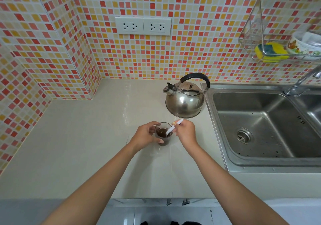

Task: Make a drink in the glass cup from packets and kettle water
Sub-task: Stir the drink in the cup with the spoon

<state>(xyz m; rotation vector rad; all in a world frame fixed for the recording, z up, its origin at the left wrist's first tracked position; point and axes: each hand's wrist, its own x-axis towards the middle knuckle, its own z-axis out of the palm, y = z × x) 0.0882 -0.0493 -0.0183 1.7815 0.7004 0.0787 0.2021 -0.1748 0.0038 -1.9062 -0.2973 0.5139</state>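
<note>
A small glass cup (163, 134) stands on the pale counter (86, 146), holding dark brown liquid. My left hand (145, 135) wraps around its left side. My right hand (185, 131) pinches a thin white stick-shaped thing (173, 127), a spoon or a packet, I cannot tell which. Its lower end dips into the liquid in the cup. A steel kettle (185, 98) with a black handle stands behind the cup, spout pointing left. No other packets are in sight.
A steel sink (260, 125) with a tap (302, 82) lies to the right. A wire rack (278, 31) on the tiled wall holds a yellow sponge and a bowl. Two wall sockets (143, 26) sit above the counter.
</note>
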